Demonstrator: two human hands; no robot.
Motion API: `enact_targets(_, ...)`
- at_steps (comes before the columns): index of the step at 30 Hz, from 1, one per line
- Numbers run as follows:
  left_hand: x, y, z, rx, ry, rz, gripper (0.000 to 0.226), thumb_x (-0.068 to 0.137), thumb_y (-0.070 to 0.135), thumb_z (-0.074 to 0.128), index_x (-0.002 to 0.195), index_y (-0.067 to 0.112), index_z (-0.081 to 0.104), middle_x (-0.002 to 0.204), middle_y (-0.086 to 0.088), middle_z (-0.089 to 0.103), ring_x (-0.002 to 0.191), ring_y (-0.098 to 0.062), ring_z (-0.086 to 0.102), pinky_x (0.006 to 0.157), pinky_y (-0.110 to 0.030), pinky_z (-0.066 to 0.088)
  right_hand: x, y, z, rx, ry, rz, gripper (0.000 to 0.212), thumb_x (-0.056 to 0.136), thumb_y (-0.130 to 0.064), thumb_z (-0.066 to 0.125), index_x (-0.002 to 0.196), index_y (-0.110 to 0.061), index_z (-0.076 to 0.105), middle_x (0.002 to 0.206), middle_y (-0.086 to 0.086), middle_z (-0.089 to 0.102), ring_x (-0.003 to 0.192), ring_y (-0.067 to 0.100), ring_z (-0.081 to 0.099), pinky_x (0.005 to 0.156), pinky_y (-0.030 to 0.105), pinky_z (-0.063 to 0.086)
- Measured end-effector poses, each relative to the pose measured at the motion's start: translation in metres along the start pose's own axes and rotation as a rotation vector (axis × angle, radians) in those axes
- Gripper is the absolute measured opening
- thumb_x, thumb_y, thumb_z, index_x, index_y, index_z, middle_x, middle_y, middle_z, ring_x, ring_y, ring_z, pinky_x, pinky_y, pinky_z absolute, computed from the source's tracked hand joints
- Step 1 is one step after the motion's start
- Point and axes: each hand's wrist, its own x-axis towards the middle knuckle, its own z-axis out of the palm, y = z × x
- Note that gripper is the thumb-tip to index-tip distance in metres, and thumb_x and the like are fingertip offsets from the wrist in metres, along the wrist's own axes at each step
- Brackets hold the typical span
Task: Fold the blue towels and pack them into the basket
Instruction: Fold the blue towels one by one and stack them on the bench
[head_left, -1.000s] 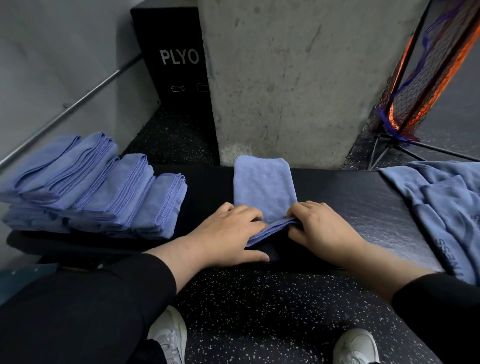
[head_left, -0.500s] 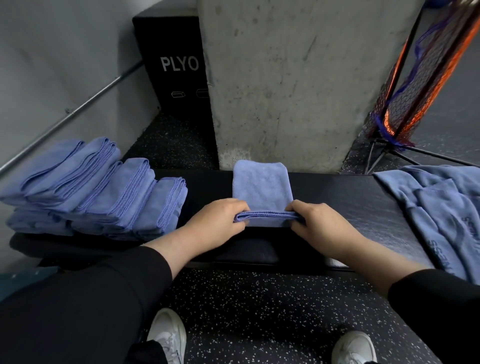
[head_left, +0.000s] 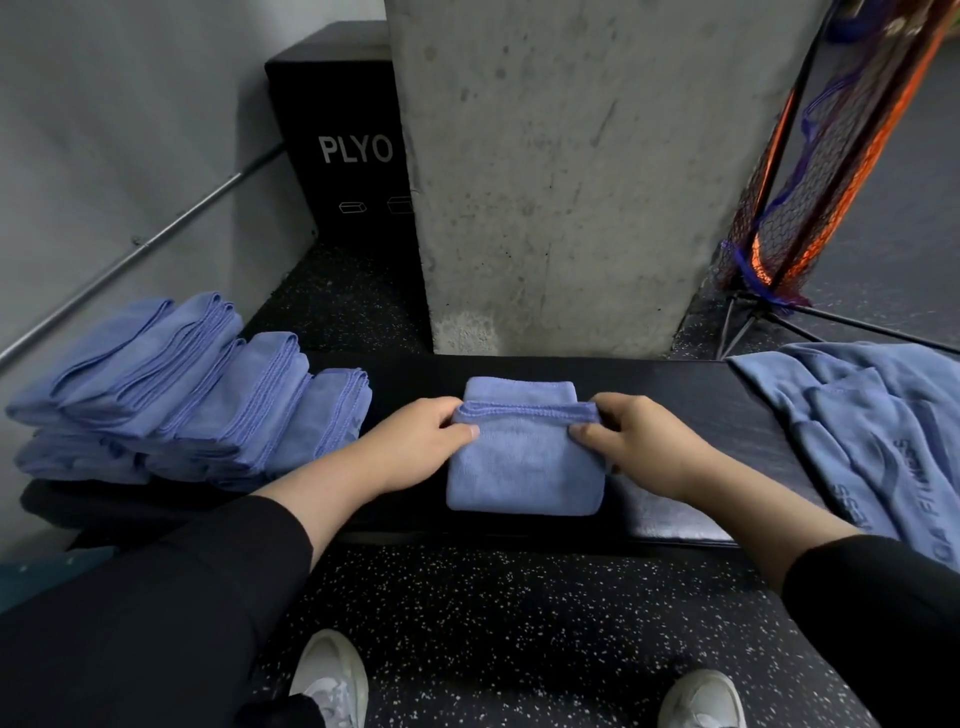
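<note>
Folded blue towels (head_left: 197, 395) lie stacked at the bench's (head_left: 717, 410) left end; the left hand (head_left: 415, 447) pinches the stitched edge of the half-folded towel (head_left: 524, 467) mid-bench; the right hand (head_left: 644, 441) pinches that edge's other corner; unfolded towels (head_left: 872, 436) lie heaped rightward.

Both arms stretched forward, black sleeves pushed up off the forearms. Left hand (head_left: 415, 441) and right hand (head_left: 641, 441) level with each other, knuckles up, fingers curled, each pinching one end of a hemmed edge, thumbs tucked under toward the middle.
</note>
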Motion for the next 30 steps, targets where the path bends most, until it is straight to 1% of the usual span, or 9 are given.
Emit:
enact_targets(5,0.033,-0.002,0.002,0.02,0.07,-0.099,0.028,0.101,0.034,0.05,0.099,0.009,0.061,0.098,-0.009,0.069,0.09,-0.027,0.068,0.082,-0.05,0.058,0.032,0.004,0.01,-0.138,0.096,0.086,0.033,0.099,-0.036,0.055,0.073,-0.018,0.046,0.069,-0.004,0.054,0.065,0.017,0.052,0.054,0.031,0.034)
enact_targets(9,0.06,-0.006,0.008,0.088,0.159,-0.12,0.026,0.102,0.033,0.052,0.092,0.009,0.057,0.085,-0.004,0.064,0.074,-0.022,0.06,0.066,-0.035,0.049,0.057,0.011,0.016,-0.157,0.15,0.153,0.036,0.098,-0.038,0.056,0.072,-0.016,0.045,0.07,-0.002,0.054,0.073,0.025,0.054,0.059,0.034,0.033)
enact_targets(13,0.066,-0.011,0.012,0.354,0.286,-0.168,0.023,0.1,0.042,0.054,0.112,0.022,0.054,0.099,0.006,0.059,0.089,-0.022,0.06,0.073,-0.036,0.047,0.067,0.022,0.024,-0.23,0.177,0.203,0.03,0.092,-0.048,0.063,0.092,-0.019,0.056,0.09,0.0,0.064,0.093,0.027,0.062,0.072,0.034,0.044)
enact_targets(16,0.062,-0.01,0.009,0.473,0.404,0.064,0.033,0.1,0.039,0.053,0.128,0.023,0.054,0.119,0.001,0.055,0.108,-0.023,0.057,0.083,-0.039,0.047,0.066,0.022,0.025,-0.303,0.362,0.124,0.041,0.09,-0.052,0.063,0.114,-0.019,0.057,0.113,0.006,0.059,0.108,0.031,0.056,0.089,0.044,0.048)
enact_targets(18,0.058,-0.011,0.01,0.52,0.375,0.334,0.038,0.098,0.041,0.049,0.129,0.021,0.06,0.125,0.001,0.058,0.114,-0.023,0.056,0.094,-0.042,0.046,0.061,0.014,0.025,-0.35,0.457,-0.102,0.036,0.092,-0.048,0.057,0.112,-0.018,0.06,0.112,0.005,0.059,0.106,0.032,0.056,0.088,0.048,0.049)
enact_targets(22,0.046,-0.02,0.028,0.729,0.109,0.438,0.055,0.099,0.05,0.038,0.146,0.025,0.047,0.158,0.003,0.039,0.146,-0.016,0.033,0.119,-0.042,0.026,0.044,0.004,0.045,-0.429,0.29,-0.392,0.045,0.095,-0.049,0.035,0.119,-0.025,0.064,0.128,-0.004,0.062,0.118,0.023,0.06,0.094,0.048,0.049)
enact_targets(24,0.043,-0.028,0.038,0.801,-0.027,0.323,0.06,0.105,0.052,0.029,0.159,0.027,0.023,0.169,0.007,0.01,0.155,-0.009,0.004,0.126,-0.042,0.007,0.036,0.013,0.058,-0.49,0.066,-0.297,0.069,0.091,-0.062,0.018,0.144,-0.028,0.049,0.156,-0.007,0.041,0.145,0.013,0.036,0.115,0.053,0.033)
enact_targets(26,0.042,-0.031,0.04,0.804,-0.078,0.241,0.064,0.106,0.053,0.023,0.162,0.027,0.006,0.169,0.011,-0.006,0.154,-0.004,-0.009,0.126,-0.044,0.0,0.034,0.026,0.06,-0.548,-0.115,-0.162,0.093,0.081,-0.077,-0.002,0.159,-0.03,0.02,0.167,-0.015,0.008,0.154,0.005,0.003,0.123,0.052,0.011)
enact_targets(30,0.041,-0.031,0.04,0.747,-0.114,0.183,0.066,0.105,0.055,0.019,0.161,0.029,-0.003,0.167,0.016,-0.016,0.151,-0.001,-0.018,0.126,-0.046,-0.003,0.036,0.036,0.052,-0.539,-0.144,-0.088,0.08,0.091,-0.067,0.005,0.161,-0.03,0.002,0.166,-0.019,-0.009,0.151,-0.001,-0.013,0.124,0.05,0.001)
